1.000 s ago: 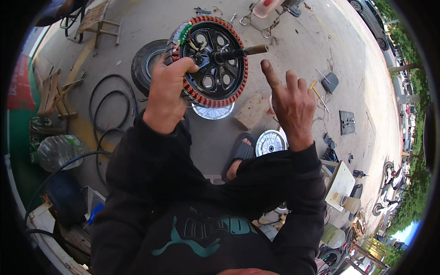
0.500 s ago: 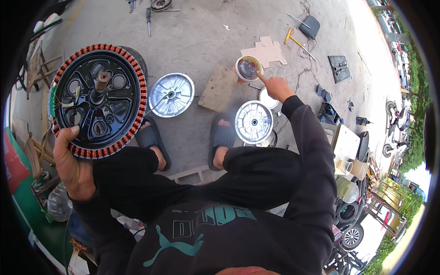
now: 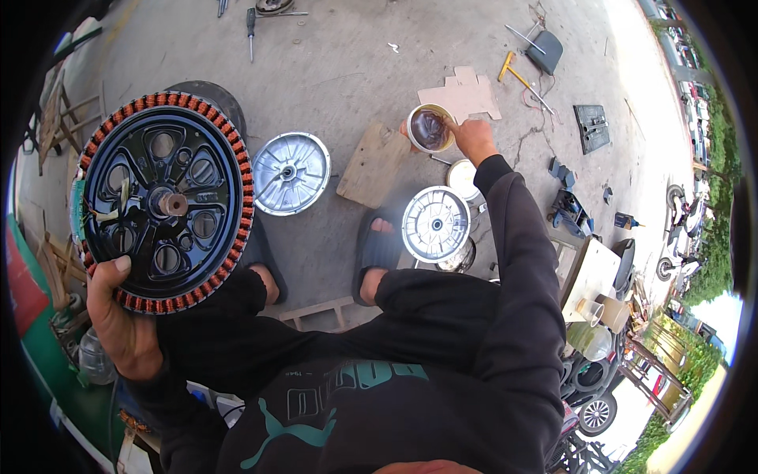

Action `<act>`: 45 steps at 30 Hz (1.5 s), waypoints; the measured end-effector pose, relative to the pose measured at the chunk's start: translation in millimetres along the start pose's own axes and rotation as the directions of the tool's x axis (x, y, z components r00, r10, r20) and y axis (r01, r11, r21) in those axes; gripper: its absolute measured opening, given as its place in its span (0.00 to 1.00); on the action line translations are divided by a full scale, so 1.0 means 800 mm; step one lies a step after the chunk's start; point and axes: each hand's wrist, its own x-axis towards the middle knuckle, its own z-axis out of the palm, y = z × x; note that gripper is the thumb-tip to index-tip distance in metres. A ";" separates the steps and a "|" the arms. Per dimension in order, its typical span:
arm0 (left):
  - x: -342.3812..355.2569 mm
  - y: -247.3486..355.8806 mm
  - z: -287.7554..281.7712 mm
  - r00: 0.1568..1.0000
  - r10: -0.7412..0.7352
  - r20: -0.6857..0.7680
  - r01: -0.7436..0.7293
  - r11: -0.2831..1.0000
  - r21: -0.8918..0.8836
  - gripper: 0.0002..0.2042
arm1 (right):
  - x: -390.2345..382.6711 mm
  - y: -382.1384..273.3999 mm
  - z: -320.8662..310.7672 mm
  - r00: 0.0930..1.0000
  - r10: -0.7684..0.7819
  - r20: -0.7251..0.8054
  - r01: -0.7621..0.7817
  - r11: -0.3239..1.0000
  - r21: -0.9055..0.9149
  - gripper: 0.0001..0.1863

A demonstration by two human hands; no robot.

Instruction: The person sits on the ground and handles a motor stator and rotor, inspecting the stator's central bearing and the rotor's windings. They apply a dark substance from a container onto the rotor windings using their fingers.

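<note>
My left hand (image 3: pixel 118 316) grips the lower left rim of a black motor stator (image 3: pixel 162 158) with orange-red copper windings, a central shaft and a green board on its left edge. My right hand (image 3: pixel 474 142) is at a round tub of dark brown paste (image 3: pixel 429 126), its index finger reaching inside the rim and the other fingers bent. Two silver hub covers lie on the ground, one (image 3: pixel 290 173) right of the stator, the other (image 3: pixel 436 223) below the tub. A wooden board (image 3: pixel 365 162) lies between them, and a white round lid (image 3: pixel 463 180) is under my right wrist.
Cardboard (image 3: pixel 470 99), a yellow T-handle tool (image 3: pixel 517 75), a screwdriver (image 3: pixel 250 35) and a black plate (image 3: pixel 591 129) lie ahead. At right are a table (image 3: pixel 588 276) with cups, tires and parked scooters. Wooden stools (image 3: pixel 59 110) stand at left.
The stator swung from upper middle to my left and turned face-up. My right hand went from a raised pointing pose to the tub, its finger now deeper inside. The view shifted.
</note>
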 end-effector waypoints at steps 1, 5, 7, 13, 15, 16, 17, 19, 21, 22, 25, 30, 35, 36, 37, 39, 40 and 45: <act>-0.002 0.000 0.004 1.000 0.007 -0.005 -0.007 1.000 0.003 0.24 | -0.002 -0.004 0.000 1.000 -0.006 0.013 0.006 1.000 0.009 0.29; -0.003 0.001 -0.002 0.999 0.003 0.047 -0.003 1.000 0.002 0.22 | -0.016 -0.004 -0.005 0.999 -0.006 0.034 0.005 0.999 0.047 0.29; -0.003 0.000 -0.004 0.999 0.005 0.036 -0.006 1.000 0.008 0.22 | -0.022 -0.004 -0.008 0.997 0.006 0.077 -0.012 0.997 0.074 0.28; 0.000 -0.001 -0.009 1.000 0.007 -0.018 -0.007 1.000 0.007 0.19 | -0.030 -0.006 -0.031 0.969 -0.001 0.247 -0.072 0.956 0.286 0.25; 0.000 -0.002 -0.011 1.000 0.010 -0.019 -0.010 1.000 0.007 0.19 | -0.029 -0.008 -0.051 0.906 -0.036 0.422 -0.162 0.891 0.423 0.26; 0.000 -0.001 -0.015 1.000 0.009 -0.007 -0.009 1.000 0.006 0.21 | -0.032 -0.009 -0.063 0.884 -0.037 0.467 -0.227 0.838 0.496 0.27; 0.003 -0.001 -0.018 1.000 0.009 0.012 -0.009 1.000 0.002 0.23 | -0.037 -0.007 -0.081 0.860 -0.035 0.509 -0.298 0.775 0.557 0.28; 0.004 -0.001 -0.022 0.999 0.005 0.033 -0.006 1.000 0.004 0.23 | -0.041 -0.005 -0.085 0.825 -0.069 0.561 -0.390 0.648 0.654 0.30; 0.001 0.003 -0.019 0.999 0.011 0.044 -0.011 1.000 0.002 0.23 | -0.041 -0.003 -0.077 0.813 -0.131 0.567 -0.428 0.525 0.735 0.30; -0.002 0.004 -0.015 0.999 0.015 0.045 -0.015 1.000 -0.001 0.23 | -0.040 -0.001 -0.073 0.801 -0.158 0.577 -0.462 0.451 0.764 0.29; -0.002 0.004 -0.016 0.999 0.006 0.045 -0.006 1.000 0.004 0.24 | -0.040 -0.003 -0.065 0.769 -0.231 0.595 -0.543 0.253 0.801 0.24; -0.005 0.001 -0.002 1.000 0.027 -0.009 -0.027 0.999 0.018 0.20 | -0.042 -0.017 -0.040 0.766 -0.297 0.570 -0.608 -0.047 0.793 0.12; -0.022 -0.003 0.009 0.998 0.056 -0.007 -0.056 0.998 -0.002 0.21 | -0.036 -0.028 -0.036 0.829 -0.396 0.395 -0.551 -0.453 0.701 0.08; -0.024 -0.005 0.004 0.998 0.051 0.037 -0.049 0.998 -0.045 0.22 | -0.042 -0.028 -0.040 0.870 -0.361 0.336 -0.484 -0.498 0.719 0.08; -0.030 -0.005 0.005 0.995 0.095 0.034 -0.093 0.994 -0.063 0.22 | -0.043 -0.033 -0.066 0.880 -0.344 0.327 -0.471 -0.546 0.693 0.06; -0.038 0.000 0.013 0.988 0.143 0.057 -0.138 0.986 -0.093 0.22 | -0.053 -0.028 -0.119 0.918 -0.317 0.239 -0.386 -0.570 0.726 0.20; -0.040 0.000 0.005 0.988 0.154 0.026 -0.151 0.984 -0.095 0.21 | -0.057 -0.023 -0.149 0.922 -0.374 0.096 -0.321 -0.605 0.729 0.26; -0.045 0.006 0.031 0.973 0.215 0.083 -0.192 0.956 -0.223 0.22 | -0.110 -0.020 -0.309 0.926 -0.345 -0.150 -0.051 -0.509 0.859 0.30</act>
